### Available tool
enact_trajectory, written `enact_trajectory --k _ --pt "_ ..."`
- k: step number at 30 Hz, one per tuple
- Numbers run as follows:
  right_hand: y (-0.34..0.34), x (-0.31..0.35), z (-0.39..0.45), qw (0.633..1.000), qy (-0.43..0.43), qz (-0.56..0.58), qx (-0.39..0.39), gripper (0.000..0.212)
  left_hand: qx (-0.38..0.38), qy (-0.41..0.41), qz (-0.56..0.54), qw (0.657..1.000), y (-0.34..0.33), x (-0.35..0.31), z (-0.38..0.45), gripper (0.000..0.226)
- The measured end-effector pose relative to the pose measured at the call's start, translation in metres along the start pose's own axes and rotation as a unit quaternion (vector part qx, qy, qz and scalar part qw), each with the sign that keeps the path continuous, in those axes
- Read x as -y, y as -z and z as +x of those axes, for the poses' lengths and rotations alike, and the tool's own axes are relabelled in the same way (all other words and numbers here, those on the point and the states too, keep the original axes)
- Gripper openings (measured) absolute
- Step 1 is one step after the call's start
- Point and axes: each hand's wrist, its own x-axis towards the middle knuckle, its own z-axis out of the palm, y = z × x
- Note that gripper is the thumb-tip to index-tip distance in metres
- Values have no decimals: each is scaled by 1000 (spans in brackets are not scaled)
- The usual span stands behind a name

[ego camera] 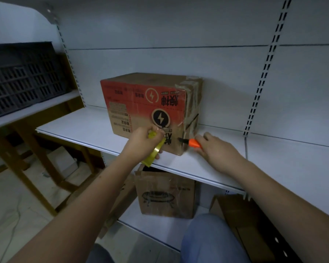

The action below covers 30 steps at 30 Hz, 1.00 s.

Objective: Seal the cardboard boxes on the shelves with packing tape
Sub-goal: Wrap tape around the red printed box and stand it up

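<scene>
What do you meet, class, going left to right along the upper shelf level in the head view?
Black crate → yellow tape roll in the left hand → red-printed cardboard box → orange-handled cutter → right hand → slotted upright.

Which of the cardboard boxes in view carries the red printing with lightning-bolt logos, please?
It is the red-printed box on the white shelf, between both hands. The brown box underneath shows a black line drawing instead.

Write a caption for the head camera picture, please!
Left hand holds yellow tape roll against the red cardboard box while right hand brings an orange cutter to it.
</scene>
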Motion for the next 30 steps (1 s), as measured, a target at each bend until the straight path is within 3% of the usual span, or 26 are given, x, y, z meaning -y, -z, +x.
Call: enact_trajectory --k 3,6,8,11,15,20,23,26,30 --pt "-23 -14 -11 996 0 -89 13 38 -42 9 -28 999 -2 -2 -9 21" --pt "-28 -14 -15 996 -21 -86 29 46 -61 14 -38 997 -1 9 -12 20" --pt "-17 -3 -9 997 -46 17 -51 54 -77 22 -37 996 1 14 -14 19" --pt "12 18 17 954 -64 193 -222 77 -101 33 -70 992 2 15 -15 19" --pt "34 26 56 950 0 227 -212 107 -128 35 -79 988 8 14 -17 25" --pt "27 18 72 931 13 284 -231 105 -182 29 -92 979 32 16 -13 27" --pt "26 20 72 919 29 312 -241 98 -276 44 -116 953 64 15 -6 19" --pt "26 20 70 900 52 354 -249 93 -403 49 -174 897 114 35 8 17" --pt "19 16 74 855 56 470 -212 91 -512 53 -78 854 153 36 4 24"
